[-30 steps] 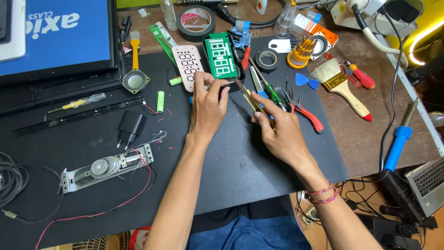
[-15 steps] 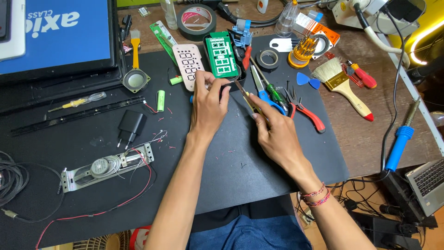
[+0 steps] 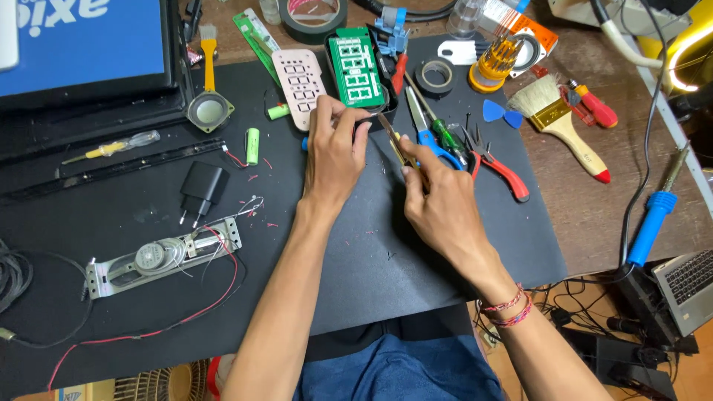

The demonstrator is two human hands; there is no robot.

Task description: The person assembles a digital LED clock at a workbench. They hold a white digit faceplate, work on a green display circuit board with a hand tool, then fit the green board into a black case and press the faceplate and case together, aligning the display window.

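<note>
Circuit board (image 3: 357,68): green, upright long axis, far edge of black tabletop mat (image 3: 371,260), just beyond both hands.
Left hand (image 3: 332,152): nearer the board, fingers pinched on a small dark part.
Right hand (image 3: 438,197): closed around a slim tool (image 3: 394,139) angled up-left toward the board.

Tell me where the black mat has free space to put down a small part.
Free: the black mat between the two forearms, and left of the left hand, above the oblong speaker. Crowded: the far edge around the green circuit board, scissors and red pliers.
</note>
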